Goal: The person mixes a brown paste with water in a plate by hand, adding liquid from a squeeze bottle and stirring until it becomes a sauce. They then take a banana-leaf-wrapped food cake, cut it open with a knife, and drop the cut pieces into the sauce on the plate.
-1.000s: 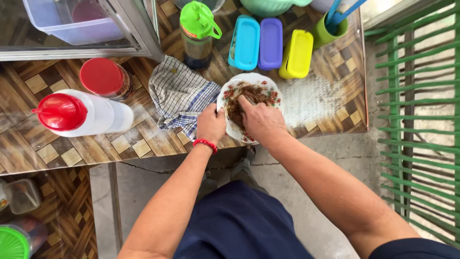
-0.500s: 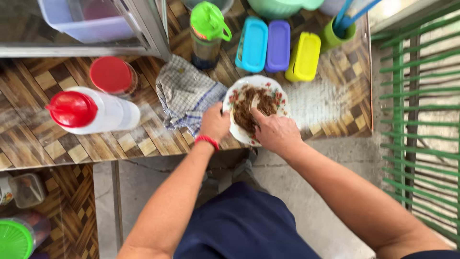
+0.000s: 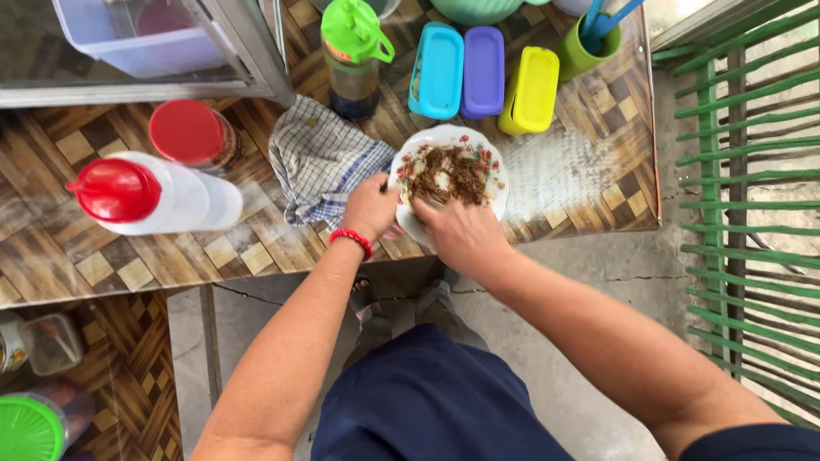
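**Both hands on the flowered plate at the table's near edge**

Nearest to me were the dark blue trousers (image 3: 427, 401) and grey concrete floor (image 3: 589, 358) under the head cam. Both forearms ran up from there to the near edge of the wood-pattern parquet table (image 3: 589, 183).

My left hand (image 3: 371, 207), w/ a red bead bracelet (image 3: 351, 240) on the wrist, was curled on the left rim of the round white plate with red flower print (image 3: 491, 166); fingers looked closed on the rim, thumb side up. My right hand (image 3: 461, 232) sat at the plate's near rim, fingers bent down onto the brown crumbly food (image 3: 448, 175) piled in the middle. Couldn't tell whether it pinched any food or just pressed; fingertips were hidden by the knuckles. Plate sat at the table edge, slightly overhanging towards me.

Just left of the plate, touching the left hand, lay a crumpled blue-and-white checked cloth (image 3: 320, 158). Further left: a white plastic squeeze bottle with red cap (image 3: 154, 195) on its side, and behind it a jar with a red round lid (image 3: 190, 134).

Beyond the plate, in a row: turquoise (image 3: 436, 70), purple (image 3: 483, 72) and yellow (image 3: 530, 90) lidded plastic boxes. Left of them a dark bottle with a green flip lid (image 3: 352, 51); right, a green cup (image 3: 585, 49) holding blue handles.

Far left stood a clear plastic tub (image 3: 137, 38) behind a glass pane. Right side: green metal grille (image 3: 743, 196).
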Demonstrator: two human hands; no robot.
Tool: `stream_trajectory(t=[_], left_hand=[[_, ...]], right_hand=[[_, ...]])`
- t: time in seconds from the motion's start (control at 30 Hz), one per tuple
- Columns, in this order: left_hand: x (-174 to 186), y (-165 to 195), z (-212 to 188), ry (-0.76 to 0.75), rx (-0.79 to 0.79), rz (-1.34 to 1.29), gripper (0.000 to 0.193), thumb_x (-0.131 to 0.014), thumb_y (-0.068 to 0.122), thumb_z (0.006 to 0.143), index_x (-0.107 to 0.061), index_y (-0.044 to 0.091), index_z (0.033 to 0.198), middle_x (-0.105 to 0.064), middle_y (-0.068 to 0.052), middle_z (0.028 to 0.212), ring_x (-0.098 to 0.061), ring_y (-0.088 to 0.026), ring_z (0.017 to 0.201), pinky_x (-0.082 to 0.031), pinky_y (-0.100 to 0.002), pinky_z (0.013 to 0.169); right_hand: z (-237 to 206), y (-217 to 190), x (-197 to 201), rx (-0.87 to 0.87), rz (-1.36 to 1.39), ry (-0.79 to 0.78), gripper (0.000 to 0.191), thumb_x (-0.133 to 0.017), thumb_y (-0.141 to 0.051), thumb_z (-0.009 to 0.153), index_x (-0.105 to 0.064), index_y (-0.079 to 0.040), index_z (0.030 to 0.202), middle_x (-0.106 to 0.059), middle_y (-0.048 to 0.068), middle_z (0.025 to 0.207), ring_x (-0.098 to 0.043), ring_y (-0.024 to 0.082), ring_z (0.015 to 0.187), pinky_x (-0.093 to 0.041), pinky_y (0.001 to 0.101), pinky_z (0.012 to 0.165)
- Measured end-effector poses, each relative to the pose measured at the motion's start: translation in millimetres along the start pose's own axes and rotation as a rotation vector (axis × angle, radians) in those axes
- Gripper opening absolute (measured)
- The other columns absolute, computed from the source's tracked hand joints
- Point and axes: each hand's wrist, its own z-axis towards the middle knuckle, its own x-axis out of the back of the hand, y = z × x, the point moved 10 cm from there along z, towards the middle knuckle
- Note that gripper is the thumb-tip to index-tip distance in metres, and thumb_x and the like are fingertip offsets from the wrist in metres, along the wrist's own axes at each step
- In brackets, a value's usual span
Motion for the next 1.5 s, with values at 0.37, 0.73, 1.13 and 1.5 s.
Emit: stream_trajectory(t=[0.37,0.73,1.13,1.5], left_hand=[[-13.4,-40.1,4.3,0.138,-0.149,-0.094,0.020,-0.063,0.015,0.091,-0.070,0.002,0.105,-0.077,-0.015,0.082,-0.077,-0.027,0.061,-0.061,-0.040,0.051],[-6.1,10.6,-21.6,0.124,-0.161,-0.053,0.022,-0.058,0.015,0.097,-0.069,-0.002,0.106,-0.076,-0.018,0.083,-0.077,-0.027,0.059,-0.061,-0.037,0.048],[-13.2,-1.6,7.2,0.076,-0.099,0.035,0.025,-0.057,0.022,0.096,-0.066,0.004,0.110,-0.075,-0.017,0.082,-0.075,-0.027,0.059,-0.062,-0.040,0.046],[-12.1,-44.3,-19.0,0.080,0.010,0.080,0.029,-0.057,0.022,0.096,-0.065,0.003,0.116,-0.076,-0.017,0.093,-0.075,-0.027,0.059,-0.060,-0.041,0.059]], right_hand=[[35.1,41.0,5.5,-0.030,0.154,-0.004,0.045,-0.065,-0.031,0.085,-0.057,-0.025,0.129,-0.075,0.016,0.088,-0.072,0.041,0.078,-0.055,0.0564,0.066],[10.7,18.9,1.5,-0.058,0.058,-0.024,0.043,-0.061,-0.019,0.092,-0.055,-0.022,0.134,-0.071,0.020,0.076,-0.072,0.040,0.071,-0.055,0.0542,0.059],[23.8,90.9,5.7,-0.264,0.324,0.164,0.039,-0.060,-0.035,0.097,-0.055,-0.024,0.135,-0.074,0.020,0.090,-0.070,0.045,0.082,-0.055,0.0593,0.072],[45.1,78.7,-9.1,-0.047,0.351,0.024,0.047,-0.067,-0.034,0.088,-0.056,-0.019,0.131,-0.075,0.020,0.105,-0.070,0.044,0.096,-0.055,0.0554,0.078]])
